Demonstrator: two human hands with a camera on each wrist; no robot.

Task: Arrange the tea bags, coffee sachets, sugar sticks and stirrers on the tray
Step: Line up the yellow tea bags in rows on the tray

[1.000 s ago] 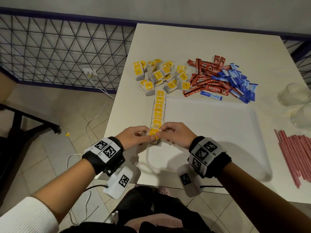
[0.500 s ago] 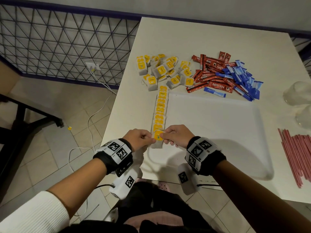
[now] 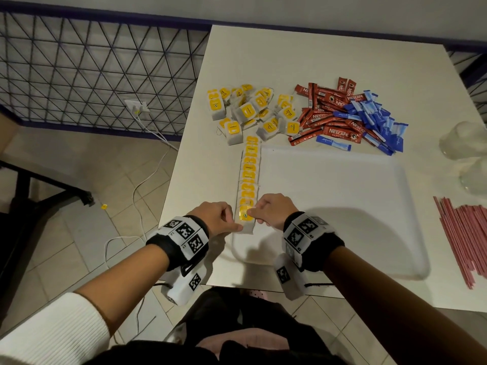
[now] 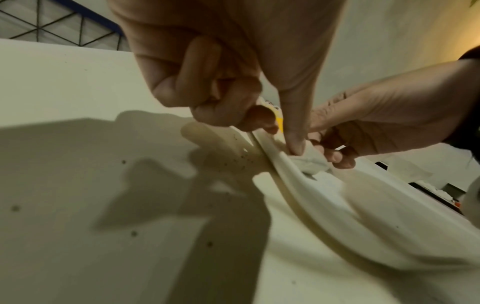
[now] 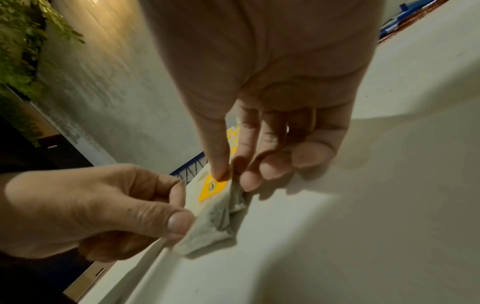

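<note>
Both hands pinch 1 tea bag (image 3: 246, 219) at the near end of the row (image 3: 249, 177) along the tray (image 3: 342, 206)'s left edge: left hand (image 3: 217, 216) on its left side, right hand (image 3: 271, 210) on its right, probably squaring it with the row.

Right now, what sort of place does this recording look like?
Probably a cafe or hotel refreshment corner, though I can't be sure: a white table beside a blue metal railing over tiled floor, holding heaps of tea bags, coffee sachets and stirrers around a serving tray.
</note>
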